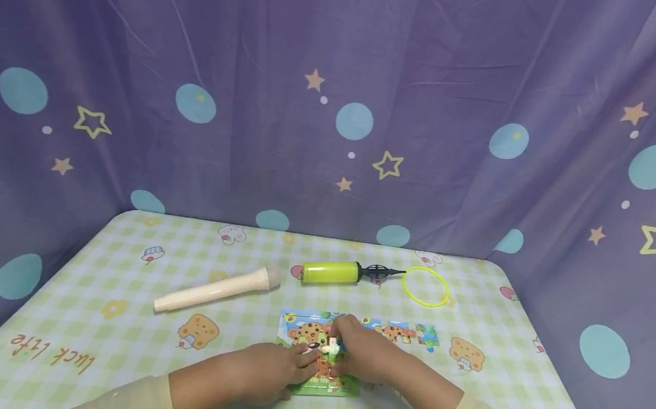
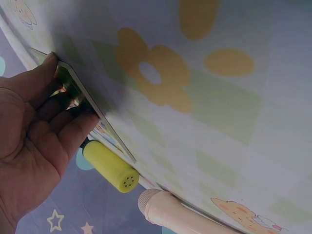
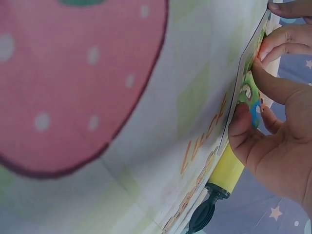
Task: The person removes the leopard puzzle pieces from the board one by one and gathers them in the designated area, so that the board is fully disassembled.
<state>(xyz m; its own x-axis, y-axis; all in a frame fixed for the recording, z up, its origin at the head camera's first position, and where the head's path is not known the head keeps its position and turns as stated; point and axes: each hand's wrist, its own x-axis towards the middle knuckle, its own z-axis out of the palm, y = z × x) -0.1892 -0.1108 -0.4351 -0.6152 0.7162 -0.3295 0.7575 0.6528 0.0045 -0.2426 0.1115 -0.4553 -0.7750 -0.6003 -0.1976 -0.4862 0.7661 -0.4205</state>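
A jigsaw puzzle [image 1: 317,385] with a spotted cartoon leopard lies in its tray near the front of the table. My left hand [image 1: 269,373] rests on its left side, fingers reaching over the picture; in the left wrist view the thumb and little finger meet the tray's edge [image 2: 111,132]. From the right, my right hand [image 1: 365,354] bends over the picture and pinches a puzzle piece [image 3: 254,103] coloured green and blue, tilted between thumb and fingers. Loose puzzle pieces [image 1: 427,335] lie in a row just right of the tray, partly behind the right hand.
Beyond the left hand lies a cream toy microphone [image 1: 213,293]. Farther back are a yellow hand pump [image 1: 331,272] with a black nozzle and a thin yellow ring [image 1: 424,304] at its tip. A checked tablecloth [image 1: 136,258] covers the table, and a purple curtain [image 1: 247,176] surrounds it.
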